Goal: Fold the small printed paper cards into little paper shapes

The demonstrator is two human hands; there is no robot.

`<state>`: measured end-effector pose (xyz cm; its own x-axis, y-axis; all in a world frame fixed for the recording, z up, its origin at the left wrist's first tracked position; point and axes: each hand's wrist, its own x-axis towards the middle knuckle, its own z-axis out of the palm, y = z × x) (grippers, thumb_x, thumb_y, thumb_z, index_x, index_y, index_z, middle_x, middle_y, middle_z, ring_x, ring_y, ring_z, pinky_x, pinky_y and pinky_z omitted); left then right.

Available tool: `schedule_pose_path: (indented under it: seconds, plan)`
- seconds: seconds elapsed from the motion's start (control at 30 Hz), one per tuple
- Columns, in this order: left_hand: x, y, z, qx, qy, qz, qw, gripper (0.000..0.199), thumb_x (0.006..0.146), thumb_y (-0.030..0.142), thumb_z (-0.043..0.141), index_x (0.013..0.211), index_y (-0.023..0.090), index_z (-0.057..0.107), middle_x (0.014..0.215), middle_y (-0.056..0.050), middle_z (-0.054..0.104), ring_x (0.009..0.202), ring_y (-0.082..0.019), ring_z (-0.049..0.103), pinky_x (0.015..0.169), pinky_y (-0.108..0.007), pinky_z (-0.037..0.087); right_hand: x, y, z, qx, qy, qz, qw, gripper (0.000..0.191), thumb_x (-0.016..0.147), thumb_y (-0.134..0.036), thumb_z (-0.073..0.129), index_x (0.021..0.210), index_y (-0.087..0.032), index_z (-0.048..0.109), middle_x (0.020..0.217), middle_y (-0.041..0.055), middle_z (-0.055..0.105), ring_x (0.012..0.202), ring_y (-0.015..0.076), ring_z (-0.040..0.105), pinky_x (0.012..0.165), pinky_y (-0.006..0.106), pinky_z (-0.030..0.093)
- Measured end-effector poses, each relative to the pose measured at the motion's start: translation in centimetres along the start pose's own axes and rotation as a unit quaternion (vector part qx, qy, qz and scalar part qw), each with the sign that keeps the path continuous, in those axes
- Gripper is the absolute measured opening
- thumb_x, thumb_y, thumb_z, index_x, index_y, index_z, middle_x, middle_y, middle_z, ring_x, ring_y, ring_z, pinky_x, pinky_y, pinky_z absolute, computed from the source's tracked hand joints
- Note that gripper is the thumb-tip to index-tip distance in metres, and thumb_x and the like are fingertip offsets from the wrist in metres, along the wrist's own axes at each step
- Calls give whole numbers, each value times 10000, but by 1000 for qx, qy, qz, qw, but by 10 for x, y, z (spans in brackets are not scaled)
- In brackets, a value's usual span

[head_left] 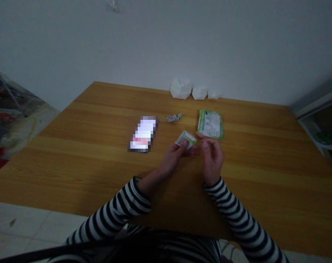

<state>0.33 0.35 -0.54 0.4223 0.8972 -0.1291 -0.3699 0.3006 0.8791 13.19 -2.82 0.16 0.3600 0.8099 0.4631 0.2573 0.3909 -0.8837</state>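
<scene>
My left hand (174, 157) grips a small printed piece of paper (190, 136), green and white, with the thumb on top and fingers beneath. It looks folded, and the thumb covers part of it. Just to the right is my right hand (213, 157), its index finger stretched toward the paper and its thumb close below that finger. No object shows in the right hand. Beyond both hands lies a small folded printed paper shape (174, 117), like a little boat. A flat green and white printed packet (210, 124) rests past the right fingertips.
A phone with a lit, blurred screen (144, 133) lies left of my hands on the wooden table (72, 146). Three white folded paper shapes (180, 89) stand in a row against the wall (166, 44). Dark shelving (325, 120) is at the right.
</scene>
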Motion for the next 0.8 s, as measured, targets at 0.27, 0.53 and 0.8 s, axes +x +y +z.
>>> schedule_pose_path:
  seconds: [0.27, 0.53, 0.8]
  plan:
    - [-1, -2, 0, 85, -35, 4, 996, 488, 826, 597, 610, 726, 132, 718, 694, -84, 712, 681, -202, 670, 737, -320, 518, 8, 8, -5, 39, -102, 158, 981, 321, 847, -463, 651, 705, -181, 707, 535, -13, 591, 468, 122, 508, 436, 238, 416]
    - [3, 19, -15, 229, 40, 104, 967, 397, 847, 491, 643, 632, 160, 606, 563, 13, 535, 533, -107, 483, 515, -232, 363, 5, 12, -4, 24, -163, 130, 978, 237, 855, -404, 665, 794, -189, 742, 764, 53, 748, 703, 192, 684, 659, 309, 552]
    - [6, 15, -16, 175, -20, 32, 984, 446, 868, 575, 567, 706, 160, 579, 497, 33, 517, 373, -77, 408, 381, -210, 289, 4, 17, -4, 86, -268, 198, 939, 435, 914, -525, 551, 691, -165, 652, 513, -4, 607, 450, 118, 554, 456, 229, 449]
